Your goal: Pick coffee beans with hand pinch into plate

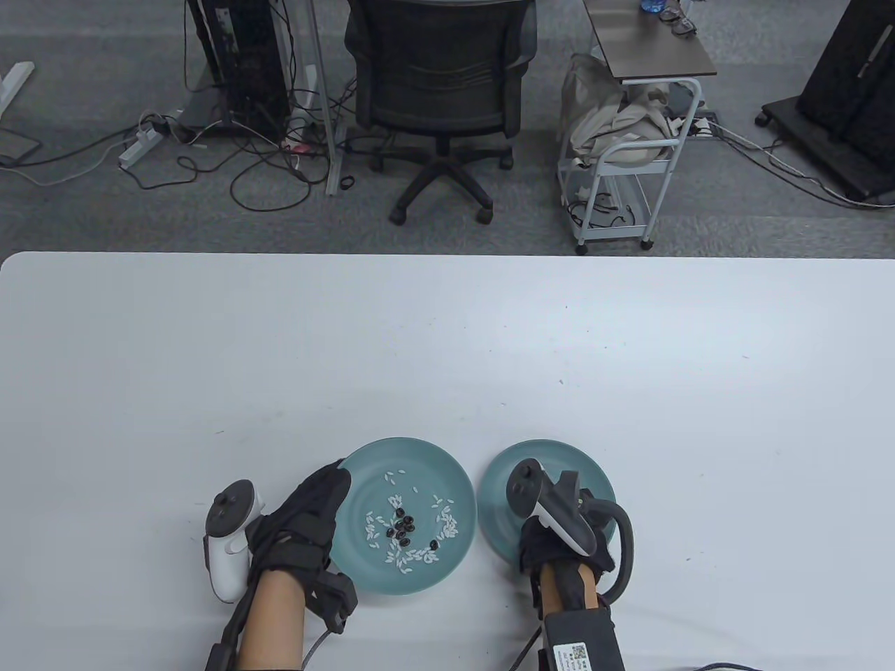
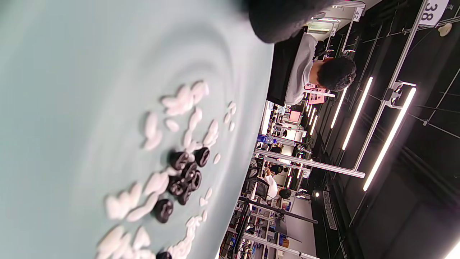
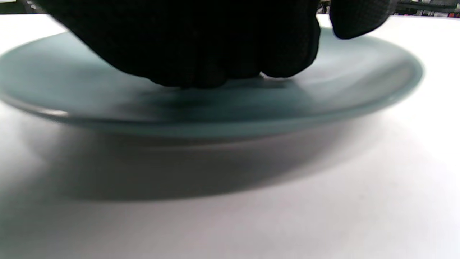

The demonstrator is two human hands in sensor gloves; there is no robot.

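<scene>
Several dark brown coffee beans (image 1: 404,527) lie clustered among white rice-like grains (image 1: 391,502) in the larger round teal ceramic plate (image 1: 363,467) on the white surface (image 1: 447,349). The left hand (image 1: 308,514) rests flat-fingered against that plate's rim, its grip released. The right hand (image 1: 559,538) hangs over the smaller teal plate (image 1: 552,451), fingers curled down; whether its grip holds a bean I cannot tell. Likely risks: pinching white grains along with a bean, or a bean slipping between plates.
</scene>
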